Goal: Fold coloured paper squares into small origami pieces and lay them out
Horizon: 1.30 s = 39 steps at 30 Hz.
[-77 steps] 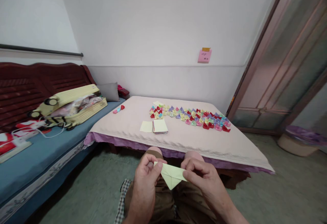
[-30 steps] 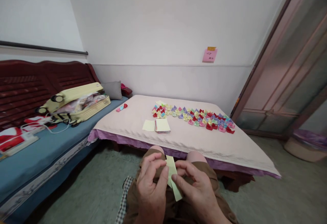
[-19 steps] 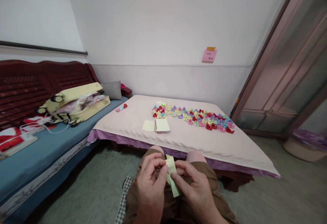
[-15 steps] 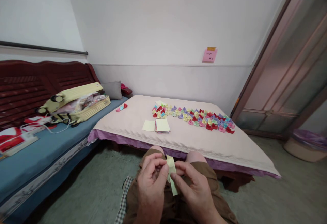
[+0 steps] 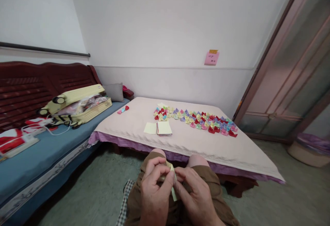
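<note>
Over my lap, my left hand (image 5: pixel 154 191) and my right hand (image 5: pixel 194 196) pinch a folded pale yellow paper (image 5: pixel 173 192) between their fingertips. Only a narrow sliver of the paper shows between the fingers. On the low table (image 5: pixel 239 157) in front of my knees lie a stack of square paper sheets (image 5: pixel 164 128), a single pale yellow sheet (image 5: pixel 150 128) and several small folded paper pieces (image 5: pixel 196 119) in many colours.
A blue-cushioned wooden sofa (image 5: pixel 31 160) stands on the left with an open yellow suitcase (image 5: pixel 77 106) and a grey pillow (image 5: pixel 114 92). Two small folded pieces (image 5: pixel 123 109) lie at the table's left corner. A pink note (image 5: pixel 211 58) hangs on the wall. A sliding door (image 5: pixel 291 78) is on the right.
The wide yellow triangle has become a narrow folded strip. Both hands have closed in on it, so less paper shows. The view tipped down slightly.
</note>
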Each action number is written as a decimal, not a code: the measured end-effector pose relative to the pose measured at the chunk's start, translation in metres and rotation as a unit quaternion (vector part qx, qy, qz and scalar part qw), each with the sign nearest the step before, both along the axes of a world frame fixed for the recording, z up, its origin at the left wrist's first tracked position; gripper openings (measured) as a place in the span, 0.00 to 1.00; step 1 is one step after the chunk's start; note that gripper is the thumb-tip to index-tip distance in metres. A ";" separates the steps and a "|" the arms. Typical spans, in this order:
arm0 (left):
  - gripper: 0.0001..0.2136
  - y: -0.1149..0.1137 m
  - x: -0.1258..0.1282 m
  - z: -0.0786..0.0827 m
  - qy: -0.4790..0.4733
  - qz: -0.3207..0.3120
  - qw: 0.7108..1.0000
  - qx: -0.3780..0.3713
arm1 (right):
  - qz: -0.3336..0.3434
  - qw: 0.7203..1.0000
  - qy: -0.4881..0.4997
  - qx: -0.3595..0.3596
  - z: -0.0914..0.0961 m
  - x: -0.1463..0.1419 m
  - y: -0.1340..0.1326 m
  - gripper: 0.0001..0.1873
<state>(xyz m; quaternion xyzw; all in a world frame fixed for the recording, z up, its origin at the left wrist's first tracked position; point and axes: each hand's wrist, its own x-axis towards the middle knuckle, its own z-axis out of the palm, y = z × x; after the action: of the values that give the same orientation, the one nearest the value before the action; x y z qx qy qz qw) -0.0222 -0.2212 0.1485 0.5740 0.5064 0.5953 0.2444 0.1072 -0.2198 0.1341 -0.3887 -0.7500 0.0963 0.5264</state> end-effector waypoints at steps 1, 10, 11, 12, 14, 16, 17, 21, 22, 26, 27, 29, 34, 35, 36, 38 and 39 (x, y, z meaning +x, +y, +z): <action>0.06 0.001 -0.001 -0.001 -0.016 -0.012 1.000 -0.009 | 0.002 1.000 -0.003 -0.006 0.000 0.001 0.000 0.06; 0.05 0.012 -0.005 -0.006 -0.161 -0.083 0.982 -0.049 | 0.035 0.994 0.017 -0.104 -0.002 0.002 0.003 0.07; 0.05 0.013 -0.005 -0.005 -0.167 -0.092 0.980 -0.059 | 0.038 0.992 0.025 -0.122 -0.003 0.002 0.003 0.07; 0.05 0.013 -0.005 -0.004 -0.166 -0.098 0.979 -0.068 | 0.040 0.989 0.032 -0.138 -0.004 0.002 0.004 0.08; 0.06 0.013 -0.006 -0.002 -0.141 -0.103 0.982 -0.078 | 0.040 0.985 0.042 -0.161 -0.005 0.002 0.004 0.09; 0.07 0.013 -0.006 -0.002 -0.109 -0.100 0.986 -0.075 | 0.040 0.983 0.051 -0.174 -0.005 0.002 0.004 0.09; 0.08 0.012 -0.006 -0.002 -0.095 -0.100 0.988 -0.073 | 0.039 0.981 0.057 -0.179 -0.005 0.003 0.004 0.09; 0.08 0.013 -0.007 -0.001 -0.077 -0.095 0.991 -0.062 | 0.048 0.976 0.075 -0.198 -0.002 0.004 0.003 0.11; 0.07 0.013 -0.007 0.000 -0.084 -0.088 0.991 -0.064 | 0.055 0.974 0.081 -0.203 -0.001 0.004 0.003 0.11; 0.05 0.015 -0.007 0.001 -0.169 -0.083 0.977 -0.101 | 0.093 0.957 0.127 -0.244 0.001 0.005 0.002 0.12; 0.05 0.015 -0.006 0.001 -0.203 -0.091 0.969 -0.112 | 0.101 0.950 0.141 -0.260 0.002 0.005 0.002 0.12; 0.08 0.015 -0.005 0.001 -0.261 -0.103 0.953 -0.116 | 0.114 0.935 0.166 -0.292 0.003 0.007 0.002 0.12; 0.10 0.015 -0.005 -0.001 -0.230 -0.184 0.942 -0.162 | 0.131 0.913 0.202 -0.329 0.007 0.011 0.004 0.14; 0.08 0.015 -0.005 -0.002 -0.213 -0.194 0.941 -0.177 | 0.134 0.912 0.203 -0.329 0.008 0.012 0.004 0.14; 0.08 0.014 -0.006 -0.002 -0.199 -0.194 0.942 -0.185 | 0.137 0.912 0.202 -0.331 0.009 0.013 0.004 0.13; 0.09 0.013 -0.006 -0.002 -0.183 -0.170 0.951 -0.180 | 0.144 0.908 0.204 -0.336 0.011 0.013 0.004 0.13; 0.10 0.012 -0.006 -0.002 -0.176 -0.159 0.956 -0.173 | 0.148 0.905 0.208 -0.340 0.012 0.013 0.003 0.13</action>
<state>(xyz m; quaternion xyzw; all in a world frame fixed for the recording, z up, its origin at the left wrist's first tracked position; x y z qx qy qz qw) -0.0286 -0.2089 0.1466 0.4823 0.4530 0.5434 0.5166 0.1205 -0.2166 0.1461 -0.3992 -0.5941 0.5012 0.4862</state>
